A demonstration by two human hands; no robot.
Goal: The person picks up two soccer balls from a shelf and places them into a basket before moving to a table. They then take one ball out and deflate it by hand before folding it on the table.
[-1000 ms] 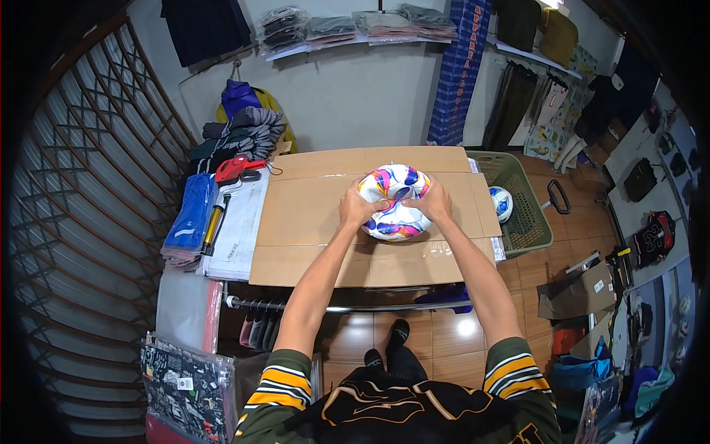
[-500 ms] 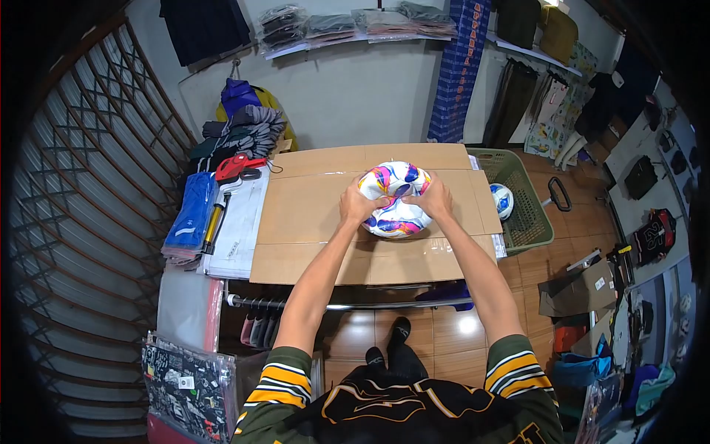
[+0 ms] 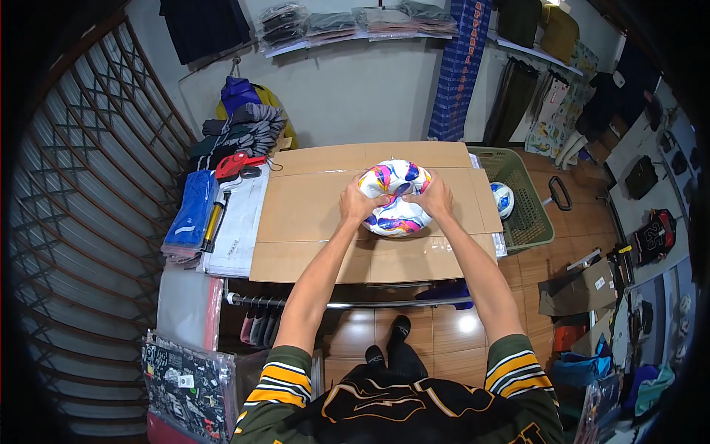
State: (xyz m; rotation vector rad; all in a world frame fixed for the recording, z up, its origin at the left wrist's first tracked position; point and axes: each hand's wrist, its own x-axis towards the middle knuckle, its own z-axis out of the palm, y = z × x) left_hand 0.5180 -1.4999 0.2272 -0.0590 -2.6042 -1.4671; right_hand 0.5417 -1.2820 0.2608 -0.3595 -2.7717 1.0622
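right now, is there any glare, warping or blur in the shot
Head view: wide-angle warping, with the gate curving and corners going black; head view: bright glare patches on the tiled floor; head view: ball, left hand and right hand look fairly sharp, without obvious motion blur.

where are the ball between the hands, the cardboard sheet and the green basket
ball (image 3: 397, 212): head view, on its white surface just below the thumbs
cardboard sheet (image 3: 307, 207): head view, on a bare part left of the ball
green basket (image 3: 528, 194): head view, on its right wall
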